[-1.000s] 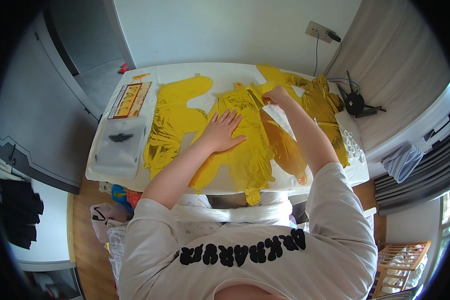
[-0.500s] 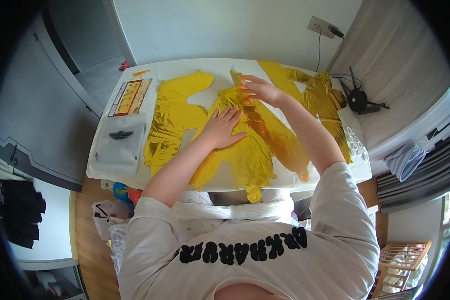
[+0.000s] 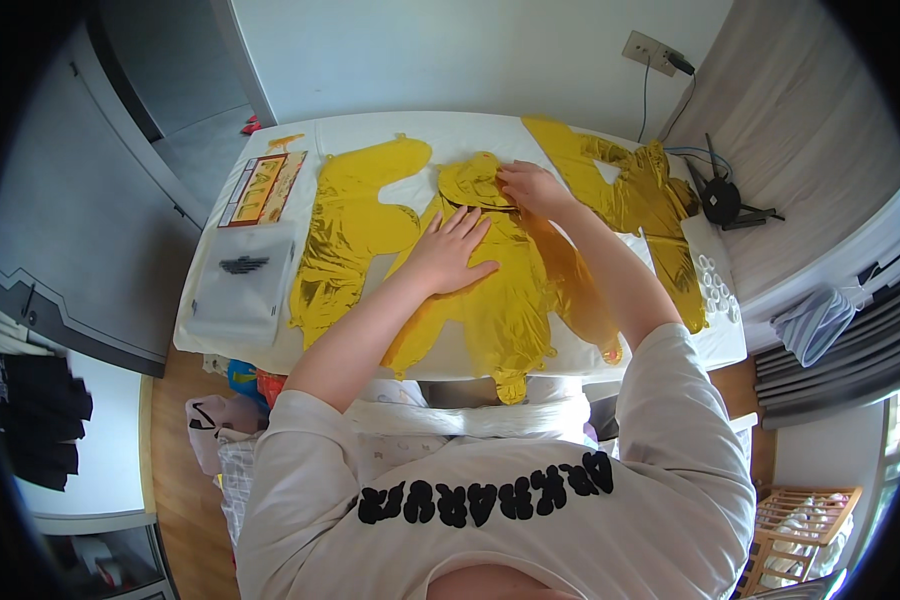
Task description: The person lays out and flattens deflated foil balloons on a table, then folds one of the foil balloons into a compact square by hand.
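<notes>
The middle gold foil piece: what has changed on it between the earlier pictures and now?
The right hand moved left since a second ago. The upper part of the middle gold foil piece, lifted half a second ago, now lies lower and spread out; whether the hand grips it is unclear. The left hand stayed flat.

The middle foil [image 3: 505, 290] is of shiny golden yellow, more orange at its right side. Under this foil, the desk [image 3: 270, 348] is white. Left of it, the printed card [image 3: 263, 190] has red and yellow; far right, one cloth [image 3: 815, 322] has grey-blue and white stripes.
</notes>
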`<state>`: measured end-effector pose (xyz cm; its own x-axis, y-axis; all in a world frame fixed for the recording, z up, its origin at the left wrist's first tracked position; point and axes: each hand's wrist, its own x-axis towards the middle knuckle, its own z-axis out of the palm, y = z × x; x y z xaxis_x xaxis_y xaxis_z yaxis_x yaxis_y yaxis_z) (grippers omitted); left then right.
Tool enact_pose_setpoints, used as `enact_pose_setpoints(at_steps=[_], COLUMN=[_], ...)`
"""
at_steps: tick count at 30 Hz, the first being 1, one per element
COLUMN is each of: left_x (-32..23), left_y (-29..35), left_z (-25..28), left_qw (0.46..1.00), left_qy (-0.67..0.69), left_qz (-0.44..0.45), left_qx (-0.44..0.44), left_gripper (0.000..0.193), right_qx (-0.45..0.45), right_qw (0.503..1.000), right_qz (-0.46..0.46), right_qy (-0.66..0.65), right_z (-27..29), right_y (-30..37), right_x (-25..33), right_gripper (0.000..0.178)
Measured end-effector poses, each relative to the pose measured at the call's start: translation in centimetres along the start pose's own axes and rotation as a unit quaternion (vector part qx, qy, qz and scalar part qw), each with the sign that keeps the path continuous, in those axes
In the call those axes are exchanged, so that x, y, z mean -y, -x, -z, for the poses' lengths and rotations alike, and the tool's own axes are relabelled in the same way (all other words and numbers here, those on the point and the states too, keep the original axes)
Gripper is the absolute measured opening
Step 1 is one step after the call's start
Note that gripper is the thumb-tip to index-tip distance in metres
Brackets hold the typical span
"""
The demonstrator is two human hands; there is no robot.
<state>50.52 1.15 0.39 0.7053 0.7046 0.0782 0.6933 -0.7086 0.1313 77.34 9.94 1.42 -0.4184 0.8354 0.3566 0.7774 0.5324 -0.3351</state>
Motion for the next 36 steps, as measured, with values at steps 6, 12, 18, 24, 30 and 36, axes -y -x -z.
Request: enact_pose_setpoints(at_steps=[6,12,18,24,30,36], left_x=[0.3,0.0,-0.1,0.0,0.1,0.2], left_y=[0.4,-0.1,0.0,0.0,-0.1,0.0], left_z=[-0.2,0.0,0.2,0.0,-0.2,-0.3], left_qw=[1.0,1.0,1.0,1.0,1.0,1.0], left_qy=[-0.003,-0.003,-0.001,-0.001,-0.004,-0.004], left_qz=[0.008,0.001,0.004,0.002,-0.001,0.0], left_qx=[0.007,0.008,0.007,0.005,0.003,0.0], left_gripper=[0.089,0.089,0.089,0.09,0.09,0.089], right_qx=[-0.009,-0.031,-0.007,0.046,0.057,0.078], right_qw=[0.998,0.998,0.998,0.996,0.994,0.988], right_qz=[-0.058,-0.052,-0.063,-0.07,-0.08,-0.084], right_qy=[-0.032,0.017,-0.017,0.015,0.057,0.108], right_z=[0.1,-2.6,-4.0,-4.5,-4.5,-4.5], right_y=[-0.9,-2.3,-3.5,-3.6,-3.3,-3.2], right_x=[1.3,-0.5,0.3,0.9,1.5,2.5], right_gripper=[0.033,0.043,0.051,0.058,0.065,0.07])
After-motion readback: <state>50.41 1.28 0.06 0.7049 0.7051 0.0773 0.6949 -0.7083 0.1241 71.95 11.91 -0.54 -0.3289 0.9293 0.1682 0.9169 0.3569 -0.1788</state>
